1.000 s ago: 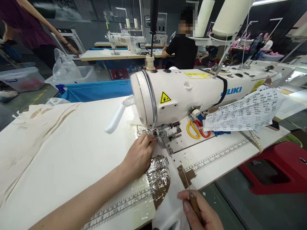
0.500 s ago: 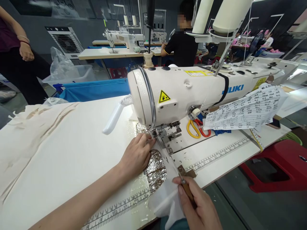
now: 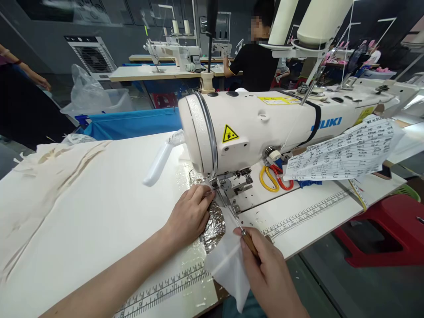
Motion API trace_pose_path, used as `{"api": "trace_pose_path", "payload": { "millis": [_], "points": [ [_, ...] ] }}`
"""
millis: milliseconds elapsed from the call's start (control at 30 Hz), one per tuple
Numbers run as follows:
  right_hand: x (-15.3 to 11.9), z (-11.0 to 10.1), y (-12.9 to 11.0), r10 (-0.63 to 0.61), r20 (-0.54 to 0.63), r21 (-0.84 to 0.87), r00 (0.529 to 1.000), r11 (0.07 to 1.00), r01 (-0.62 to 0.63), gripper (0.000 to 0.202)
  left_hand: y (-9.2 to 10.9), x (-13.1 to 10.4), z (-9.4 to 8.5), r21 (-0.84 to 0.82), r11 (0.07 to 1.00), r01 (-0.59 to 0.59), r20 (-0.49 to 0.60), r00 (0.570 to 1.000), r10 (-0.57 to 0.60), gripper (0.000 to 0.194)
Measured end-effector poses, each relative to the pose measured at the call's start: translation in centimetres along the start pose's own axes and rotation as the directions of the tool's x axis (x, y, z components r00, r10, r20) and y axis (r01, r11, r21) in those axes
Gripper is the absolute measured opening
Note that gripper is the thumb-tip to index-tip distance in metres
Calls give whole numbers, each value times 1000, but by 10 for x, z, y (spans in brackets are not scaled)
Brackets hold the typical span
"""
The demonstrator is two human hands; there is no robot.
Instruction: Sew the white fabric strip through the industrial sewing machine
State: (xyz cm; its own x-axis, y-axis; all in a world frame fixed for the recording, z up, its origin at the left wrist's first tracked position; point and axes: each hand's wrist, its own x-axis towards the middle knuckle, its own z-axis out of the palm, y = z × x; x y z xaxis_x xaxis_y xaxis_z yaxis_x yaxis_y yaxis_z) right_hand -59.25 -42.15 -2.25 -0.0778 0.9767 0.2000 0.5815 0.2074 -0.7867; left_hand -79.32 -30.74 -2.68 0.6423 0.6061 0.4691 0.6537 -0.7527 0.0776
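A white sewing machine [image 3: 245, 128] stands before me, its presser foot and needle area low at the front end. Beside the foot lies my left hand [image 3: 192, 207], fingers curled together on the edge of a thin white fabric [image 3: 230, 260]. My right hand [image 3: 265, 265] is wrapped round the wooden handle of an awl [image 3: 250, 243]. The awl's metal shaft points up along the fabric toward the presser foot. Below the foot the fabric drapes over the table's front edge. Shiny silver tape [image 3: 214, 225] covers the tabletop between my hands.
Cream fabric pieces [image 3: 36, 190] lie stacked at the left. Yellow-and-red scissors [image 3: 270, 179] and a handwritten sheet [image 3: 341, 150] are at the machine's right. A printed ruler [image 3: 308, 214] runs along the table. A red stool [image 3: 391, 229] stands at right. Other people work behind.
My right hand with the awl has moved up and left, nearer the presser foot, and the fabric has shifted with it. My left hand stays put. The person at far left has moved leftward.
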Motion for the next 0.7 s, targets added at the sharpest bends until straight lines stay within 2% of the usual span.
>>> {"api": "trace_pose_path", "payload": {
  "millis": [200, 500, 700],
  "points": [
    [7, 2, 2, 2, 32, -25, 999, 1000, -1, 27, 0, 0, -2, -137, 986, -93, -48, 995, 87, 27],
    [19, 9, 2, -56, -29, -61, 998, 997, 54, 28, 0, 3, -2, 53, 996, -70, 11, 997, 70, 33],
    [19, 10, 3, -141, -59, -98, 988, 986, 135, 28, 1, 4, 1, 38, 999, -16, 45, 999, 14, 35]
  ]
}}
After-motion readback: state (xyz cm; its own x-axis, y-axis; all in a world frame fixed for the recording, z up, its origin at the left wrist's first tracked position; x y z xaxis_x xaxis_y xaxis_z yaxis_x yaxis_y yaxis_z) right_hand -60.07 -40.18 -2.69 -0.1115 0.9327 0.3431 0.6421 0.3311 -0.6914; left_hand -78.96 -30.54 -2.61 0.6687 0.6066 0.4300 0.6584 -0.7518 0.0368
